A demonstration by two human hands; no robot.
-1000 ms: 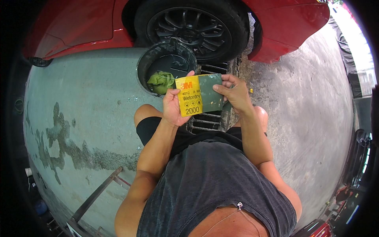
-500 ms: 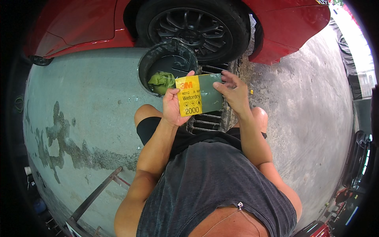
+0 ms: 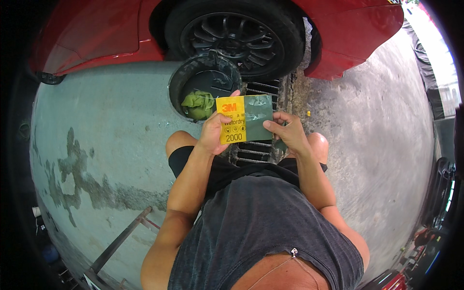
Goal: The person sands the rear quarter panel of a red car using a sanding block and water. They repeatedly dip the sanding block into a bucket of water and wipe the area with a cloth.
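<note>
A flat sandpaper packet (image 3: 257, 126), yellow on the left and dark grey-green and shiny on the right, is held up between my two hands. My left hand (image 3: 210, 136) grips its left edge, thumb across the yellow part and a fingertip showing above the top. My right hand (image 3: 291, 135) pinches the right edge, thumb on the front and fingers behind. Just beyond the packet stands a black bucket (image 3: 174, 92) with dark liquid in it. A wet green cloth (image 3: 197, 102) lies inside, toward the bucket's near side.
A red car (image 3: 348, 36) with a black wheel (image 3: 237, 41) stands beyond the bucket. A slotted drain grate (image 3: 253, 157) runs below the packet, between my knees. On the concrete floor at lower left is a metal frame (image 3: 121, 237); dark wet patches mark the floor nearby.
My right hand has moved down along the packet's right edge, its fingers now closed around it. My left thumb has slid further down over the yellow part.
</note>
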